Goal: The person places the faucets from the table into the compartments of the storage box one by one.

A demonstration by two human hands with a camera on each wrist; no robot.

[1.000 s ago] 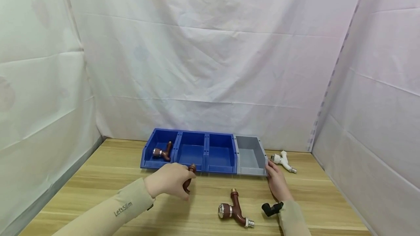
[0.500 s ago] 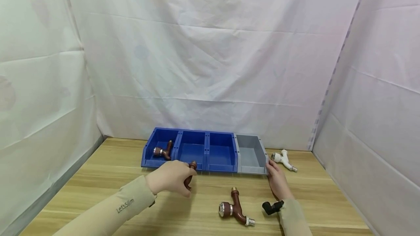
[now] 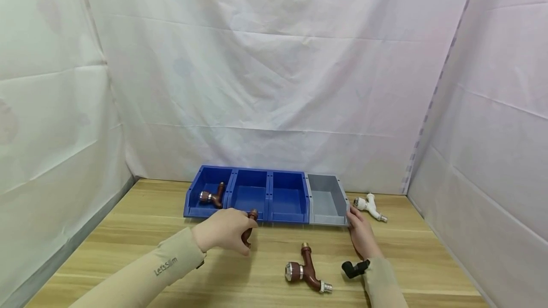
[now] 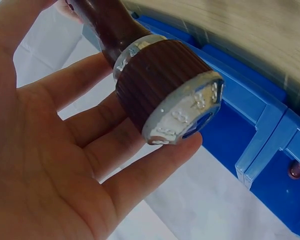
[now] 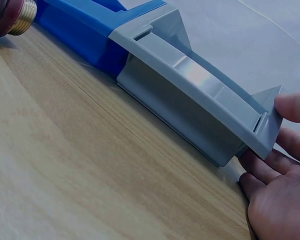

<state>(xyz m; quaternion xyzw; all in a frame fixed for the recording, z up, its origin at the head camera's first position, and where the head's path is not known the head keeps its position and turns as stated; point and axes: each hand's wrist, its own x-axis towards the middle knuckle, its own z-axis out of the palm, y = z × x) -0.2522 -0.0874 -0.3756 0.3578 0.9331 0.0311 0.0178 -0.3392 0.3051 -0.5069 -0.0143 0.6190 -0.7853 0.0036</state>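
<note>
My left hand (image 3: 224,232) grips a brown tap (image 4: 155,80) by its body, in front of the second blue bin (image 3: 250,191). In the left wrist view its ribbed knob with a silver cap points out past my fingers. My right hand (image 3: 363,234) holds the front right corner of the grey bin (image 5: 190,100), thumb on the side edge and fingers below the lip. A second brown tap (image 3: 309,272) lies on the table between my hands. Another brown tap (image 3: 214,197) lies in the leftmost blue bin (image 3: 194,203).
The bins stand joined in a row near the back curtain (image 3: 257,84). A white tap (image 3: 370,207) lies right of the grey bin. A black elbow-shaped piece (image 3: 354,269) is beside my right wrist. White cloth walls (image 3: 492,132) close in both sides of the wooden table (image 3: 411,251).
My left hand has moved slightly forward and right with the brown tap, nearer the second blue bin. My right hand stays at the grey bin's corner.
</note>
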